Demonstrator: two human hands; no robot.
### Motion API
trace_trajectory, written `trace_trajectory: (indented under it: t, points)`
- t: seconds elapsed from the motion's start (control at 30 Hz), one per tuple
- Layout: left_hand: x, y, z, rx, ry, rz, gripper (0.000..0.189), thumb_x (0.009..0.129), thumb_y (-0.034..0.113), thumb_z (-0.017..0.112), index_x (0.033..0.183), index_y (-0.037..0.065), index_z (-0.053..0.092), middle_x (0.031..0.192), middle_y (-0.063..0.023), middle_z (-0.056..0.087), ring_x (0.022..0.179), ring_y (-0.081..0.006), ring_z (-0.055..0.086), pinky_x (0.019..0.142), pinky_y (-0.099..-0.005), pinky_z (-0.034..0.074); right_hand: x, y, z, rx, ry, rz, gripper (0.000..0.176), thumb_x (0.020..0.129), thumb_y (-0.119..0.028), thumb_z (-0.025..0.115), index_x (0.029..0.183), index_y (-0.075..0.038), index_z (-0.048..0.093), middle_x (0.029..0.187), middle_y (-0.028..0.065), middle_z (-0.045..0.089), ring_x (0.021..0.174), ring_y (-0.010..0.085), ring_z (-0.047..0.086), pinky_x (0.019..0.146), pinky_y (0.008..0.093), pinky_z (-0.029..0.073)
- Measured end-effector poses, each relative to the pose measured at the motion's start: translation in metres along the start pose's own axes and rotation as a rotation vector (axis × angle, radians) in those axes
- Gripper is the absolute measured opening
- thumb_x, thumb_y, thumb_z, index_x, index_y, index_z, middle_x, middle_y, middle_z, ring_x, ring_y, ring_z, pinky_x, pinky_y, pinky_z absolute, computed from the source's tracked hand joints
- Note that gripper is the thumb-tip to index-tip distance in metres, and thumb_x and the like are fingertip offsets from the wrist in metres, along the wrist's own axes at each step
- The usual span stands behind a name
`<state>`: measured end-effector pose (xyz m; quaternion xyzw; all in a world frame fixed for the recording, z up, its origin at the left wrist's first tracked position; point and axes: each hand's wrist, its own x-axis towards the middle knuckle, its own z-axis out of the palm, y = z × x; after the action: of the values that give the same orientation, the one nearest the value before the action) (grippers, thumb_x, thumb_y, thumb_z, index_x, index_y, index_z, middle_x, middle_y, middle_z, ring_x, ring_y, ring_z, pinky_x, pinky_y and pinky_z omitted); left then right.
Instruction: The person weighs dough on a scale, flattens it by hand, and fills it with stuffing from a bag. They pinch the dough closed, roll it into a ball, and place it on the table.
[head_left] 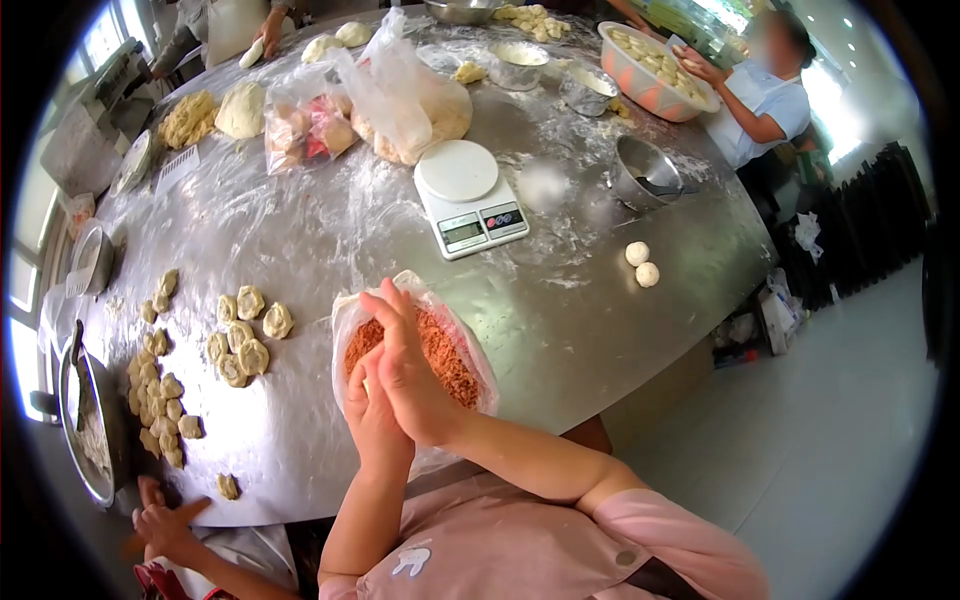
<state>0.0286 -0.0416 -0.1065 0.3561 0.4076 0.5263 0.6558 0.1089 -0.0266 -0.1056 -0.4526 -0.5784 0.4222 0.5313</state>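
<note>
My right hand (412, 375) lies with its fingers stretched out, its palm pressed against my left hand (378, 410). The fingers of my left hand are partly hidden behind it. A small pale bit shows between the hands, but most of what is there is covered. Both hands are above an open plastic bag (482, 375) of reddish-orange crumbly filling (445, 360). Beyond the bag stands a white kitchen scale (458, 175). Two white dough balls (642, 264) sit to the right, and flattened dough pieces (252, 356) lie to the left.
More dough pieces (160, 400) lie near a metal bowl (105, 470) at left. Another person's hands (165, 525) are at the lower-left table edge. Bagged dough (410, 110), a metal bowl (645, 170) and a large basket (690, 105) stand farther back. A co-worker (765, 100) is at far right.
</note>
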Motion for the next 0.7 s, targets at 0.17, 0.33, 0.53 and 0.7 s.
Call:
trace_trajectory:
  t: [0.17, 0.33, 0.53, 0.7]
  points:
    - [0.009, -0.002, -0.026, -0.199, 0.185, 0.039, 0.038, 0.105, 0.03, 0.039, 0.078, 0.006, 0.051, 0.077, -0.0056, 0.055, 0.079, -0.0159, 0.059, 0.072, -0.0303, 0.048, -0.011, -0.015, 0.002, 0.243, -0.026, 0.03, 0.076, 0.1, -0.052, 0.038, 0.147, 0.003, 0.016, 0.156, 0.0234, 0.007, 0.146, 0.0345, 0.008, 0.117, 0.0442, 0.013]
    - [0.009, 0.01, -0.02, -0.396, 0.157, 0.04, 0.06, 0.098, 0.059, 0.037, 0.093, 0.003, 0.057, 0.106, -0.0146, 0.06, 0.131, -0.0267, 0.042, 0.108, -0.0428, 0.034, -0.032, 0.01, 0.019, 0.193, -0.031, 0.107, 0.044, 0.1, -0.026, 0.052, 0.133, 0.0, 0.036, 0.122, 0.0163, 0.054, 0.111, 0.0238, 0.055, 0.096, 0.0348, 0.043]
    - [0.005, 0.002, -0.042, -0.405, -0.086, 0.023, 0.059, 0.098, 0.057, 0.039, 0.096, 0.002, 0.061, 0.105, -0.0139, 0.064, 0.13, -0.0309, 0.046, 0.106, -0.0454, 0.037, -0.026, 0.002, -0.005, 0.166, -0.316, 0.381, 0.042, 0.104, -0.039, 0.04, 0.126, -0.004, 0.049, 0.116, 0.0128, 0.059, 0.1, 0.0185, 0.059, 0.083, 0.0319, 0.049]
    - [0.009, -0.009, -0.05, -0.129, -0.107, 0.156, 0.055, 0.101, 0.05, 0.038, 0.084, 0.003, 0.06, 0.089, -0.0115, 0.065, 0.125, -0.0344, 0.05, 0.107, -0.0481, 0.036, -0.027, -0.001, 0.017, -0.132, -0.121, 0.036, 0.055, 0.104, -0.049, 0.029, 0.117, -0.003, 0.055, 0.106, 0.0054, 0.057, 0.082, 0.009, 0.056, 0.07, 0.022, 0.046]
